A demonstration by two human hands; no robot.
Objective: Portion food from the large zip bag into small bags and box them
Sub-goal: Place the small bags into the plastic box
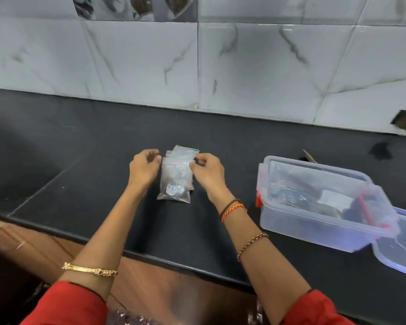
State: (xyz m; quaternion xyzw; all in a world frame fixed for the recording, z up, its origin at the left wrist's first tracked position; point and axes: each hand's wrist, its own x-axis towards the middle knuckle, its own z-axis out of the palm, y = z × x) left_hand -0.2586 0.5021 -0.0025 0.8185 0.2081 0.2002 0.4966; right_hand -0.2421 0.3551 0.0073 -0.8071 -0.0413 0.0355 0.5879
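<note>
- Pinching the mouth of the small bag at both corners: left hand and right hand are curling thumb against fingertips.
- Bag is lying on the black counter; contents are sitting low.
- Advising: be running the pinch along the whole seal before boxing in the clear box, standing well apart at right.

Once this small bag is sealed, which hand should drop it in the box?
Probably the right hand: it pinches the small bag's top on the side nearer the open box, which sits to the person's right. The left hand would have to cross over.
</note>
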